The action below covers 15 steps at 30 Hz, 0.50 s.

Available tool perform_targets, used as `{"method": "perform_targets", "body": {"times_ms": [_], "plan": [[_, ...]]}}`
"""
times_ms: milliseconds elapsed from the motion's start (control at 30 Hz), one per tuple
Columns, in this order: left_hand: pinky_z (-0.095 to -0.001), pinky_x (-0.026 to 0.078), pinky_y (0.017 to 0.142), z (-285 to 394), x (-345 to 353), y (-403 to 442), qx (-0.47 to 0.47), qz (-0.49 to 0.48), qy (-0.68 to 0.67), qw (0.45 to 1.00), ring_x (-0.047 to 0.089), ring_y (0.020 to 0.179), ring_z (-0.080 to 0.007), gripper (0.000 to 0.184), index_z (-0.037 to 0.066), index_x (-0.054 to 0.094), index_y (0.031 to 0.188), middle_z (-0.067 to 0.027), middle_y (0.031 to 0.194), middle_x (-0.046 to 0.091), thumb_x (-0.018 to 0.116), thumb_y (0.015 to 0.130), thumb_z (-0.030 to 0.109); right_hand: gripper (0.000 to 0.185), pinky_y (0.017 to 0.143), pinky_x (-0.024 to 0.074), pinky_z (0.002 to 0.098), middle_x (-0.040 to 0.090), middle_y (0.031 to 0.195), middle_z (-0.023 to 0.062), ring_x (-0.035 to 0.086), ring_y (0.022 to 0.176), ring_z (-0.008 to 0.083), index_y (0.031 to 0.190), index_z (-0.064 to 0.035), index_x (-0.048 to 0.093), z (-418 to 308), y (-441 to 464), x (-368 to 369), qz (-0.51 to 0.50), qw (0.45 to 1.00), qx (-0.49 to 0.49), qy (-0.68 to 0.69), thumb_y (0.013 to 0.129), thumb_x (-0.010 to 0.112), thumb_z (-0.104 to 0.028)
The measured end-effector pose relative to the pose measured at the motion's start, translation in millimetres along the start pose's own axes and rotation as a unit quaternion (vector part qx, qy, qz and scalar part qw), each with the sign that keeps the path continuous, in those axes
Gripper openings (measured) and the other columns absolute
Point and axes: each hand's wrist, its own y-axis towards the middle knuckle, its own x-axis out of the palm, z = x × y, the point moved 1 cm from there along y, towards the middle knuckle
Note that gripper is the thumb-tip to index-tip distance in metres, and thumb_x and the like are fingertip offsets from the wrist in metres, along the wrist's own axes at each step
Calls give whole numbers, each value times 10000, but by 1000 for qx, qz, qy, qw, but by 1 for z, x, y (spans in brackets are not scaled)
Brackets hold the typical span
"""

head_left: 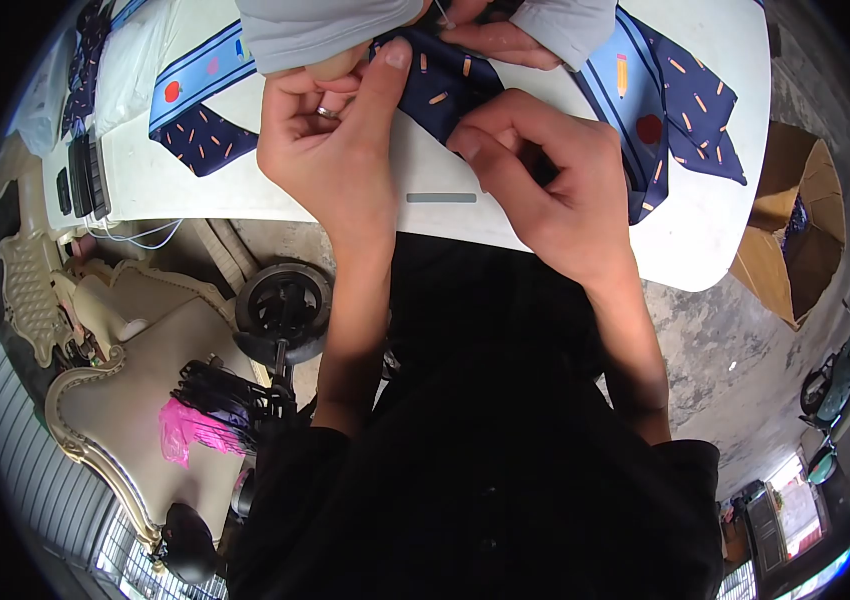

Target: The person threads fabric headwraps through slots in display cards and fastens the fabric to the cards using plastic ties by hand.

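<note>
A navy necktie (437, 88) printed with small orange pencils stretches between my hands above the white table. My left hand (337, 165), with a ring on one finger, is closed on the tie's upper left edge, thumb on top. At the lower right edge, my right hand (557, 185) pinches the cloth between thumb and forefinger. Across from me, another person's hand (505, 42) lies close behind the tie, below a light grey sleeve (570, 30). A blue necktie (623, 110) with a pencil and an apple lies right of my right hand. Another blue necktie (200, 80) rests at left.
Clear plastic bags (135, 70) and a black device (90, 175) sit on the table's left side. An open cardboard box (795, 235) stands at right. Below left are a cream sofa (150, 350), a black wheel (285, 300) and a pink bag (195, 430).
</note>
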Motion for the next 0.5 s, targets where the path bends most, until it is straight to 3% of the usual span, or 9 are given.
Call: {"method": "perform_targets", "body": {"times_ms": [200,400,500], "plan": [[-189,521,721,-2,-1,1,4,-1,2,1000,652,759,-69,271,-3,598,894,-97,859,715,846,796,-58,63,513,357,218,589,599,2,498,548,31,913,-5,716,-3,-1,-3,-29,999,20,-13,911,653,-9],[-175,503,712,-2,-1,1,4,3,12,1000,632,738,-53,273,-2,603,903,-80,847,710,849,796,-52,51,453,351,257,556,565,14,478,464,75,840,-32,664,-1,0,-1,-3,1000,8,1,886,685,-39],[-170,399,669,5,6,-1,-13,12,4,1000,506,692,-24,264,47,620,847,12,798,632,851,782,-61,48,454,350,256,555,564,14,478,465,75,841,-33,665,0,0,0,0,1000,4,5,884,685,-39]]}}
